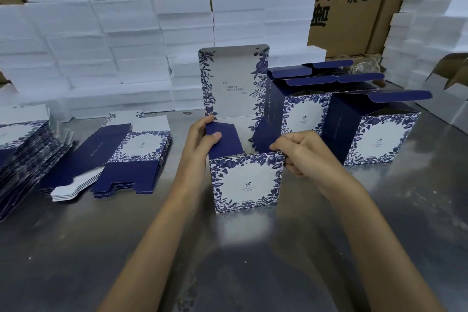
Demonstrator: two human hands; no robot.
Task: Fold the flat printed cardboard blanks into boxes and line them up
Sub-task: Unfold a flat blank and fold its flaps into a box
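The step in hand appears to be the top closure of one erected box [247, 182], which stands upright on the bench [76, 248] directly between the two hands. Its tall printed lid panel [234, 83] stands vertical beyond the fingers.

The left hand [202, 137] pinches the left navy side flap [225, 140], thumb on top and fingers curled behind it. The right hand [297, 154] is curled at the box's upper right corner, fingertips on the front wall's top edge; the right side flap [263, 134] lies just left of those fingers. Whether it is gripped cannot be told.

Next move, as judged: both side flaps need setting as the finished boxes show, then the box joins the row.

Edges and room:
- Finished boxes [304, 114] stand just beyond and right of the right fingers, close to the box's right wall, lids raised. The nearest one [372, 139] leaves little lateral room.
- Flat blanks [131, 157] lie stacked to the left of the left fingers, well apart.
- White foam blocks [101, 45] wall the far bench edge.
- Bare bench lies nearer than both hands.
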